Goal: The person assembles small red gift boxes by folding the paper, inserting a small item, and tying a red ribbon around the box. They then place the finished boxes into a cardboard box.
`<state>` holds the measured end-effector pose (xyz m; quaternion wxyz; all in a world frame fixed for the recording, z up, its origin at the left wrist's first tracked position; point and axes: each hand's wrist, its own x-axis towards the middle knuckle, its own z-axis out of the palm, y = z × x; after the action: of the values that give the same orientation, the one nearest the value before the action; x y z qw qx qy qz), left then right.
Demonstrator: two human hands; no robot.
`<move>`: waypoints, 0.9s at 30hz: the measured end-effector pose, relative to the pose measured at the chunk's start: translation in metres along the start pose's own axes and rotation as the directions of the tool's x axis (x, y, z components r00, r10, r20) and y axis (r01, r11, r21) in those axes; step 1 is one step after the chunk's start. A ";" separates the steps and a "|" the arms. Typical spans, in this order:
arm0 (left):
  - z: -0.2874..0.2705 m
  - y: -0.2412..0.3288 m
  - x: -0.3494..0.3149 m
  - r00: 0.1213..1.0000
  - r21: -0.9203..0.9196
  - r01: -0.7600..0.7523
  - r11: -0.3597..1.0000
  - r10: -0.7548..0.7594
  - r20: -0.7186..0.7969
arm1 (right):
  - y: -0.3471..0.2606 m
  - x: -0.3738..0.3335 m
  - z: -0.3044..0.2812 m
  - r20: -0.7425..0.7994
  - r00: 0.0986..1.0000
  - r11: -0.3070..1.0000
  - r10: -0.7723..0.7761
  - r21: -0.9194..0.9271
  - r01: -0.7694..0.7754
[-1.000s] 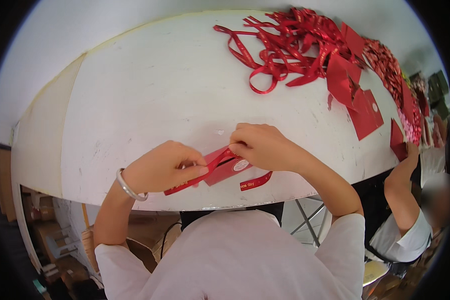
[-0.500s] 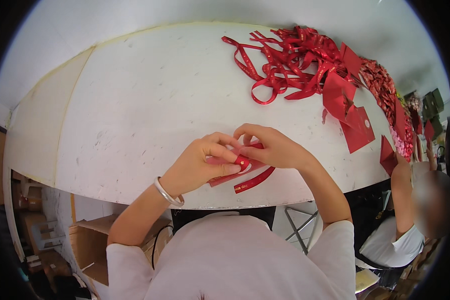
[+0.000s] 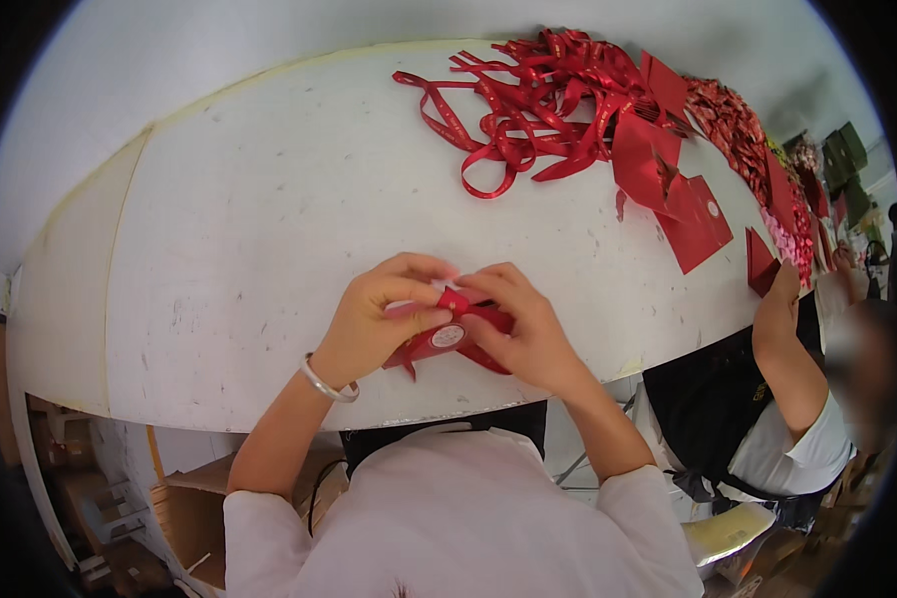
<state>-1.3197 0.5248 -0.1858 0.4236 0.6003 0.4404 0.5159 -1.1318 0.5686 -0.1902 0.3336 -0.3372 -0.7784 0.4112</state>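
I see the red packet [image 3: 412,351], white label [image 3: 448,336] on its near side, half hidden by the left hand [image 3: 381,307] pinching ribbon [image 3: 453,301] and the curled right hand [image 3: 525,327], grip unclear.

The scuffed white table [image 3: 249,229] is occupied at its far right by tangled printed red ribbons [image 3: 580,157] and folded red card boxes [image 3: 698,234].

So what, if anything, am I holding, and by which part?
Your left hand pinches red ribbon by a short section above the red package's white sticker; your right hand's exact hold is hidden.
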 end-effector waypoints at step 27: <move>-0.011 0.027 -0.009 0.980 0.222 0.145 0.964 -0.171 0.106 | 0.012 -0.010 0.018 -0.003 0.947 0.811 -0.321 -0.518 0.273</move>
<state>-1.3292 0.5097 -0.1613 0.4233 0.6360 0.5126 0.3920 -1.1372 0.5584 -0.2111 0.3271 -0.3056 -0.8865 0.1173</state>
